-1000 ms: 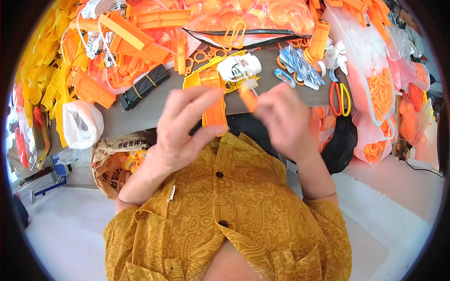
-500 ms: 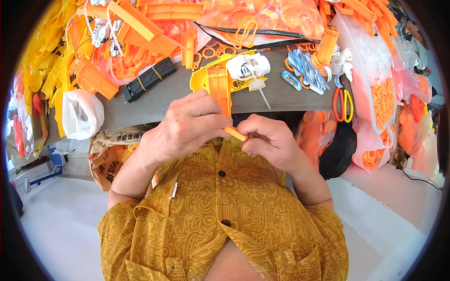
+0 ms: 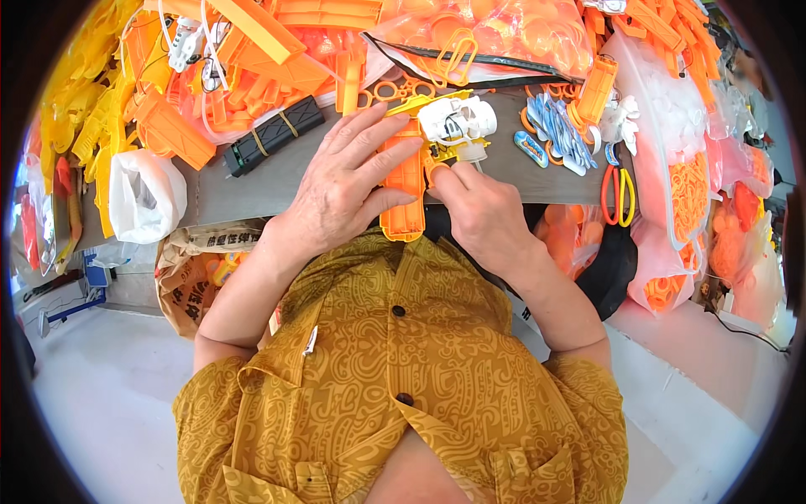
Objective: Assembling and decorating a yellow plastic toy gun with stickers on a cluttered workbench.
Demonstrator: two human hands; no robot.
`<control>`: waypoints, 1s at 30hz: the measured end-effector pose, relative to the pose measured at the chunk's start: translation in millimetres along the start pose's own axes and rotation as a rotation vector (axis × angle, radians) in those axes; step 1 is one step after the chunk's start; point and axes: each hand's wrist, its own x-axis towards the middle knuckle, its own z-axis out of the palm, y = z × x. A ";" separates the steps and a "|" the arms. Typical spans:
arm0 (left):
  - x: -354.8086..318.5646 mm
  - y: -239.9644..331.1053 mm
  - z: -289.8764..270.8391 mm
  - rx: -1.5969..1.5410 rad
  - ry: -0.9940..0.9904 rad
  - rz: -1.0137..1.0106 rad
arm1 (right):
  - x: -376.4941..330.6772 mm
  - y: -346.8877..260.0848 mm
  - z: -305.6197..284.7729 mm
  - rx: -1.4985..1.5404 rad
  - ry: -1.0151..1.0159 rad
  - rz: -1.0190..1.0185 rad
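A long orange plastic housing (image 3: 404, 195) with a trough-like inside lies at the bench's front edge, its near end jutting over. My left hand (image 3: 346, 176) rests along its left side, fingers stretched out and spread. On the other side, my right hand (image 3: 489, 206) is closed, with thumb and forefinger pinched on a small orange plastic piece (image 3: 431, 168), mostly hidden by the fingers. Just beyond lies a yellow plastic shell (image 3: 409, 106), partly covered by the housing. A white plastic mechanism (image 3: 458, 119) sits on that shell, right of the housing.
A black oblong case (image 3: 274, 136) with bands lies left on the grey bench (image 3: 218, 189), behind a white bag (image 3: 147, 197). Orange parts (image 3: 252, 84) are heaped at the back. Blue wrapped pieces (image 3: 556, 126) lie right, near red-and-yellow handled scissors (image 3: 619, 195) at the edge.
My left hand has let go of the small orange piece and spread over the housing. My right hand has moved forward with the piece to the housing's right side. The housing sits nearer me.
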 end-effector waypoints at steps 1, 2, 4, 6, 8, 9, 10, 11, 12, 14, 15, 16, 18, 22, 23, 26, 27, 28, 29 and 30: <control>-0.1 -0.7 0.3 -0.001 0.001 -0.001 | 2.1 -1.2 -2.9 -0.042 -0.047 0.001; -0.2 -1.7 0.8 0.010 -0.002 0.012 | 3.6 -1.9 -4.9 -0.084 -0.093 0.003; 0.1 -2.1 1.2 0.020 -0.002 0.024 | 5.6 -1.0 -6.4 -0.097 -0.114 -0.011; 1.3 -0.5 1.4 0.087 -0.003 0.054 | 7.0 1.6 -6.5 -0.111 -0.135 -0.026; 2.1 2.3 1.7 0.132 -0.020 0.046 | 6.1 5.3 -5.0 -0.044 -0.132 -0.063; 2.1 3.6 1.5 0.178 -0.038 0.039 | 7.9 9.0 -5.0 -0.046 -0.132 -0.064; 2.4 3.1 1.5 0.178 -0.035 0.040 | 12.0 15.2 -5.0 0.095 -0.124 -0.099; 2.1 2.4 1.6 0.196 -0.049 0.047 | 14.6 18.7 -5.6 0.236 -0.116 -0.133; 2.4 2.1 1.8 0.213 -0.064 0.054 | 14.9 17.5 -7.9 0.234 -0.115 -0.135; 2.3 2.8 2.5 0.212 -0.066 0.050 | 13.3 10.2 -12.5 -0.060 -0.242 -0.143; 2.6 2.9 2.7 0.212 -0.069 0.045 | 13.8 9.0 -11.9 -0.061 -0.242 -0.142; 2.4 3.1 2.9 0.213 -0.067 0.043 | 14.7 7.9 -10.3 -0.066 -0.230 -0.126; 1.9 3.2 3.2 0.205 -0.059 0.022 | 13.6 6.8 -5.4 -0.071 -0.220 -0.112; 3.6 3.1 3.2 0.193 -0.053 0.044 | 9.6 3.4 -4.1 -0.055 -0.196 -0.025; 3.8 3.0 2.3 0.173 -0.063 0.038 | 10.2 1.5 -6.9 -0.090 -0.232 -0.013; 2.8 1.2 2.7 0.166 -0.053 0.037 | 11.1 -0.3 -17.6 0.043 -0.297 0.049; 2.3 0.3 3.0 0.175 -0.038 0.043 | 15.6 0.5 -25.4 0.041 -0.298 0.043; 1.1 0.1 3.3 0.176 -0.034 0.037 | 21.0 0.8 -35.4 0.099 -0.166 0.043; 1.2 0.1 3.7 0.152 -0.019 0.042 | 26.4 0.4 -43.3 0.156 -0.031 0.048; 0.8 0.4 3.9 0.128 -0.005 0.046 | 35.4 2.4 -46.8 0.156 -0.033 0.047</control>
